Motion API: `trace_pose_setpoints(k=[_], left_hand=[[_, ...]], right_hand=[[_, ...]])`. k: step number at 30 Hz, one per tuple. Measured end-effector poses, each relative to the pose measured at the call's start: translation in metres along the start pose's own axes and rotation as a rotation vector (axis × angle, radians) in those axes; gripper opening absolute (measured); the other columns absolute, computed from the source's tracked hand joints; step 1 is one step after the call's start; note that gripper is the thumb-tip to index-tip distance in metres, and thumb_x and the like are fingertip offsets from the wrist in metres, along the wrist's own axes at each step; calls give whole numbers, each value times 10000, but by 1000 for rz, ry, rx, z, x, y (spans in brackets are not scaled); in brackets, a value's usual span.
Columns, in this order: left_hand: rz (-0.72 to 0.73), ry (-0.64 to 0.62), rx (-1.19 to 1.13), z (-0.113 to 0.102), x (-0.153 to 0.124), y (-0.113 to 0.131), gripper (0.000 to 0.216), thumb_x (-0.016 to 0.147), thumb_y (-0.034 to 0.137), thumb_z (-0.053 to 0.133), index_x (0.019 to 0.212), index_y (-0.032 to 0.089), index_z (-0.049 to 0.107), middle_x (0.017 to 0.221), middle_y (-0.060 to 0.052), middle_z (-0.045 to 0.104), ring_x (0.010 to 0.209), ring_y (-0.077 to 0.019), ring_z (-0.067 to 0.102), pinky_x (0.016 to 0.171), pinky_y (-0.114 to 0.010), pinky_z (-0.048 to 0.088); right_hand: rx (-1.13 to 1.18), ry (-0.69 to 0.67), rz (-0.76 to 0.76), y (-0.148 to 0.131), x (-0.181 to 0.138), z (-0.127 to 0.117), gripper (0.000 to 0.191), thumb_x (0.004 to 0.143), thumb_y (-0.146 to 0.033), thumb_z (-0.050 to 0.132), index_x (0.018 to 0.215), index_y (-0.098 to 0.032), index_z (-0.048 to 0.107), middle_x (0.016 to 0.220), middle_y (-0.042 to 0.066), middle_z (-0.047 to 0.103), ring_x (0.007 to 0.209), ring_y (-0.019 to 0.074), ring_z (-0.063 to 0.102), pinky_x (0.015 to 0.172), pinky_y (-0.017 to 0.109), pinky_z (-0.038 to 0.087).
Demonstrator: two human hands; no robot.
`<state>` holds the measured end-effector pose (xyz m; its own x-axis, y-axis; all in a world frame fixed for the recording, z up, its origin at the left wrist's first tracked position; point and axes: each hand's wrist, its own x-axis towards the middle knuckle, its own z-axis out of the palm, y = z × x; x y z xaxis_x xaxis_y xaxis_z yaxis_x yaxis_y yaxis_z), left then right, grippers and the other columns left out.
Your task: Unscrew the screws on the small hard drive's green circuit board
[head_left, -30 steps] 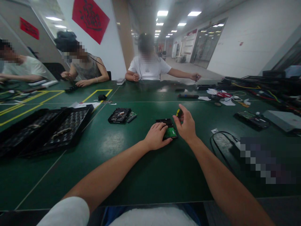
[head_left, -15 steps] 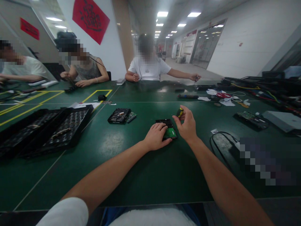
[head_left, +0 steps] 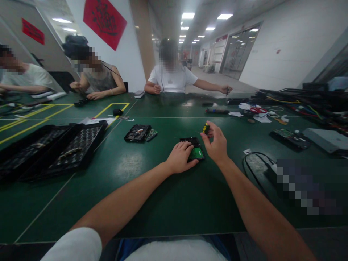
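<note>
My left hand [head_left: 179, 158] lies over a small black hard drive [head_left: 197, 153], whose green circuit board faces up. Thumb and fingers hold it against the green table from the left, hiding part of it. Just right of the drive and raised above the table, my right hand [head_left: 218, 144] pinches a screwdriver [head_left: 206, 128] by its short yellow-and-black handle. I cannot make out the shaft. To the left lies an opened black drive casing [head_left: 137, 133] with a loose circuit board [head_left: 151, 135] beside it.
An open black case [head_left: 78, 150] with a bumpy lining sits at the left. To the right are a black cable [head_left: 246, 168], another device with a circuit board [head_left: 289, 139], a grey box [head_left: 327, 139] and heaped cables [head_left: 304, 105]. Several people sit across the table.
The screwdriver handle has turned more upright and shifted slightly left in my right hand. My left hand and the hard drive have stayed in place.
</note>
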<state>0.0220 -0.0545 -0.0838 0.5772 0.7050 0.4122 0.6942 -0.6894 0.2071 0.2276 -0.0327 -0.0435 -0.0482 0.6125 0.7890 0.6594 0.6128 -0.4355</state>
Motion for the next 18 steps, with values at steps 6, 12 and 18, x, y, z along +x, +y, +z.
trace_pose_setpoints(k=[6,12,18], left_hand=[[2,6,-8,-1,0,1,687,910,609,608,1421,153,556,1454,-166,552,1386,-356,484,1189,-536,376],[-2,-2,-8,-1,0,0,701,901,607,620,1434,157,549,1456,-169,549,1387,-358,485,1187,-537,379],[-5,0,-14,0,0,-1,699,903,613,614,1430,158,553,1454,-166,553,1389,-357,483,1192,-541,368]], right_hand=[[-55,25,3,-3,0,1,531,971,-396,624,1473,-290,486,1184,101,617,895,250,655,841,482,625],[-45,-4,17,2,-3,6,616,1017,-363,516,1590,-267,312,1340,148,619,1008,282,683,918,511,602],[-73,35,5,1,-3,4,614,966,-411,618,1522,-259,405,1246,132,595,946,262,658,866,500,624]])
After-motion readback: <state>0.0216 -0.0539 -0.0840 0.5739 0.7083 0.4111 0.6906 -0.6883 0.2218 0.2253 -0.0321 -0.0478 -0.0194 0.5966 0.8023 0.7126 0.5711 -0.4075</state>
